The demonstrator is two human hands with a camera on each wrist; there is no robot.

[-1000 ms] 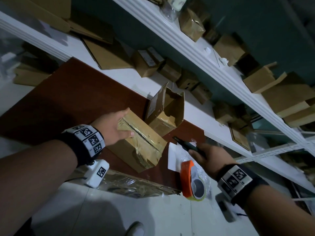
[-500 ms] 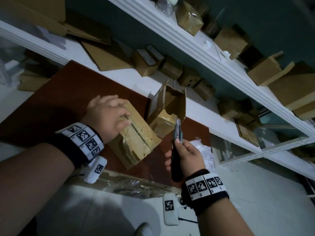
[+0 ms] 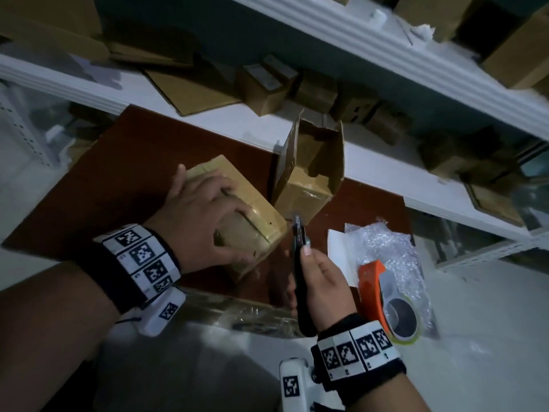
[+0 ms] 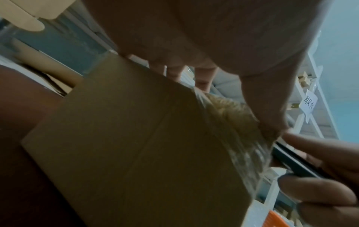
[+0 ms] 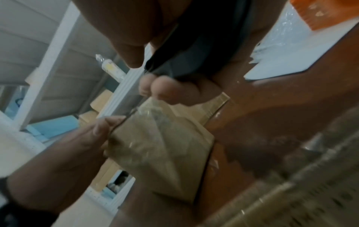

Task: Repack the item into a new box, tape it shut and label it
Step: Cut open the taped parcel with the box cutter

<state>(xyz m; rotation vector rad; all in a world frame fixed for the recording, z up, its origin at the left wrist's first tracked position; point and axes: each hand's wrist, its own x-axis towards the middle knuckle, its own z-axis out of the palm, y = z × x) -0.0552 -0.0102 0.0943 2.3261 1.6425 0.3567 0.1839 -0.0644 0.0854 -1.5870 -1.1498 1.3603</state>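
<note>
Shelves [image 3: 341, 31] are running behind the bench, holding loose cartons; brown table [image 3: 98, 185] is sitting in front, carrying everything I'm working on.

Sealed box [image 3: 261, 221] is lying tilted on the table, taped along top seam and over the near end. Open box [image 3: 309, 176] is standing just beyond it, flaps up, touching or nearly so — can't tell which. Bubble wrap [image 3: 395, 254], white label sheet [image 3: 341, 254] and orange tape roll [image 3: 386, 298] are lying to the R, near the table edge.

L hand [image 3: 208, 227] is pressing down on the sealed box, palm on top, fingers spread and curling over top and near end, thumb at the corner. It's steadying, not lifting.

R hand [image 3: 320, 281] is gripping the black cutter [image 3: 300, 248] full-fist, fingers wrapped around handle, thumb riding up the spine. Tip is hovering just beside the box's near-R corner, close to my L thumb. Blade contact w/ tape: can't tell, too blurred.

Step, as I judge it: opening the old box, item not out yet, so early in the task. Next move needs the tip on the seam, shallow cut, stroke running away from L fingers.
</note>
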